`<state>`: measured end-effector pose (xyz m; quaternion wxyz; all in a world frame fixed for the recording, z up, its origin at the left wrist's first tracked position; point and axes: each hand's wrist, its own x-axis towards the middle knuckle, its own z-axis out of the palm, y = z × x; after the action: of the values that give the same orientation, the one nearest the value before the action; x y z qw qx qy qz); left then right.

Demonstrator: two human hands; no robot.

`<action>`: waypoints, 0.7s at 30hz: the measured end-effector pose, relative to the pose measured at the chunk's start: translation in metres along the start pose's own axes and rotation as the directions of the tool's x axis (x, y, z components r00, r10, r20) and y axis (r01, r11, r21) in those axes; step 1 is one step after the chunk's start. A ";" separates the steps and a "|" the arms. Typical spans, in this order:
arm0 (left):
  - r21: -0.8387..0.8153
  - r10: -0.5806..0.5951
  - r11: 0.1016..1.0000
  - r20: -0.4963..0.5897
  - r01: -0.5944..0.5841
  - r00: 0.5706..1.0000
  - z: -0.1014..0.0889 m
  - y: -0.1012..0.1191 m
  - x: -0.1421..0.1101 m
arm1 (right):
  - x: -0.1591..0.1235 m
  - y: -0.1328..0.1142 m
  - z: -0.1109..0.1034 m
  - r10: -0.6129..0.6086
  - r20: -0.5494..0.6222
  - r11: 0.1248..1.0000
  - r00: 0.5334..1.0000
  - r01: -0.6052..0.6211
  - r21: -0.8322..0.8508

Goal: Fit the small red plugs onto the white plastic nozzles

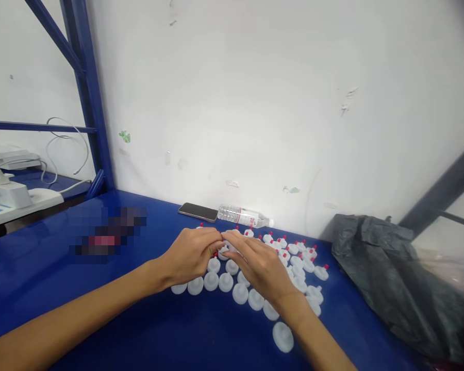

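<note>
Several small white plastic caps (226, 282), many with a red tip, stand in rows on the blue table (147, 330). My left hand (191, 256) hovers over the near rows with its fingers curled and pinched together at the fingertips. My right hand (259, 265) meets it from the right, fingers bent and pressed against the left fingertips. Something small is held between the two hands at about the rows' middle; a bit of red shows under the left fingers, but I cannot make it out. One white cap (282, 336) lies apart, near my right wrist.
A dark phone (198, 211) and a clear water bottle (244, 216) lie by the white wall. A black plastic bag (390, 278) fills the right side of the table. A blue rack post (87, 98) stands at the left, with white devices (11, 193) and cables behind it.
</note>
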<state>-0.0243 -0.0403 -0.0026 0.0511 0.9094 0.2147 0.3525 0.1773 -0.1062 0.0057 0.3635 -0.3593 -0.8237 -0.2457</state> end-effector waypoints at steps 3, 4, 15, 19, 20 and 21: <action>0.013 0.011 1.000 -0.059 -0.010 0.998 -0.006 -0.001 0.005 | 0.005 0.000 0.003 0.085 -0.020 0.996 0.996 -0.084 0.017; 0.025 0.016 1.000 -0.080 -0.014 0.997 -0.007 -0.003 0.006 | 0.006 0.001 0.003 0.112 -0.018 0.994 0.994 -0.112 0.013; 0.301 -0.213 0.943 0.218 0.142 0.953 -0.012 -0.066 0.004 | -0.028 0.067 -0.005 0.494 0.164 0.864 0.854 -0.462 -0.198; 0.290 -0.229 0.947 0.298 0.141 0.927 -0.009 -0.068 0.002 | -0.029 0.069 0.000 0.479 0.255 0.872 0.840 -0.423 -0.246; 0.289 -0.230 0.947 0.308 0.140 0.923 -0.008 -0.068 0.002 | -0.029 0.067 0.001 0.475 0.273 0.875 0.836 -0.416 -0.248; 0.290 -0.231 0.947 0.315 0.139 0.921 -0.007 -0.068 0.002 | -0.028 0.065 0.002 0.474 0.290 0.876 0.831 -0.412 -0.249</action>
<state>-0.0522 0.0213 -0.0126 0.0007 0.9310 0.3328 0.1498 0.2397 -0.0759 -0.0080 0.2286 -0.6087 -0.7428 -0.1598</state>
